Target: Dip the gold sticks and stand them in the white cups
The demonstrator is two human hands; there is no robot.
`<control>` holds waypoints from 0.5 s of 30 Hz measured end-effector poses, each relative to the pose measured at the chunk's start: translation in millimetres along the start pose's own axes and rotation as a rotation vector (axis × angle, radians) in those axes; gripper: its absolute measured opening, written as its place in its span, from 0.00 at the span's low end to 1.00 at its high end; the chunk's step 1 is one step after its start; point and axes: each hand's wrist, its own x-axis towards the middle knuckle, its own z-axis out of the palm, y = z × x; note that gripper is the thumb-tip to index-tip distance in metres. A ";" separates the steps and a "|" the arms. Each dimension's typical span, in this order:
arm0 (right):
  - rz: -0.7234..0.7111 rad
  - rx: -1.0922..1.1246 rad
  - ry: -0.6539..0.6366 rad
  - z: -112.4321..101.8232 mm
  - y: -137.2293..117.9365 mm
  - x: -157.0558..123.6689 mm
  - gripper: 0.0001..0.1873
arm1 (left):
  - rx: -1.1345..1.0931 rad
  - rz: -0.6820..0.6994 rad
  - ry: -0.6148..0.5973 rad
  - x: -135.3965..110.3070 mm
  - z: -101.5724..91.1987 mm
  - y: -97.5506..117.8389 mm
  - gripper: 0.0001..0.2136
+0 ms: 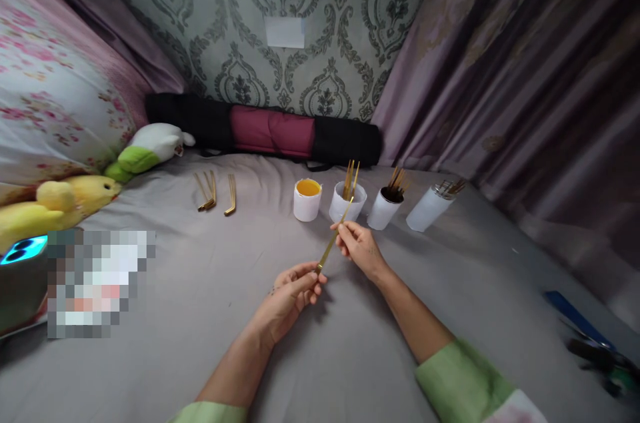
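My left hand [295, 289] pinches the near end of a thin golden stick [331, 244], fingers curled closed. My right hand [357, 244] grips the same stick higher up, near its far end. The stick slants up toward a white cup [347, 204] that holds a few more golden sticks. Beside that cup stands a white cup of yellow paint [307, 199]. To the right are a white cup with dark-tipped sticks [385, 207] and a tilted white cup [429, 207] holding more sticks.
Loose golden sticks [215, 193] lie on the grey sheet at the back left. Plush toys [65, 199] and a floral pillow sit at the left. A black and maroon bag [270, 129] lies against the wall. Dark tools [595, 343] lie at the right edge.
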 end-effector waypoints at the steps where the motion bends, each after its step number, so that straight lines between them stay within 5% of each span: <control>1: -0.001 0.000 0.006 -1.3 -0.6 1.8 0.17 | 0.001 -0.003 0.003 -0.2 0.2 0.1 0.14; 15: -0.029 0.003 0.097 -15.5 -11.0 15.9 0.19 | -0.014 -0.014 -0.011 1.0 -4.1 -2.0 0.15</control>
